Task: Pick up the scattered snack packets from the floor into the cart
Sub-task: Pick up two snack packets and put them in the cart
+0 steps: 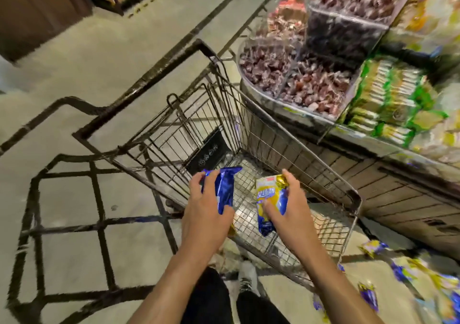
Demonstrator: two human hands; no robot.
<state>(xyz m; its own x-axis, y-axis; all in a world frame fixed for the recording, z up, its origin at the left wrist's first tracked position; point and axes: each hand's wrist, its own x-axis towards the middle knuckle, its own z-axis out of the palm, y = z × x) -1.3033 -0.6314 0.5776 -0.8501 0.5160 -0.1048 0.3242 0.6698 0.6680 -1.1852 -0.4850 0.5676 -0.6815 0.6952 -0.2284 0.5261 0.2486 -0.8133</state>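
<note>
Both hands over the wire cart [286, 134] — left hand [206, 214] grasping a blue packet [225, 189], right hand [291, 209] a yellow-and-blue packet [270, 199], long axes pointing far, basket directly below.

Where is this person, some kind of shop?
Most likely a grocery or snack shop. A wire shopping cart stands beside a display counter with clear bins of wrapped sweets and stacked green packets. Each hand holds a snack packet over the cart.

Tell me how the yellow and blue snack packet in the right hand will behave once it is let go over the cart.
The yellow and blue snack packet looks crumpled and bent under the right hand, so probably floppy. Its glossy film may be slippery. It seems light, likely to land softly in the cart.
</note>
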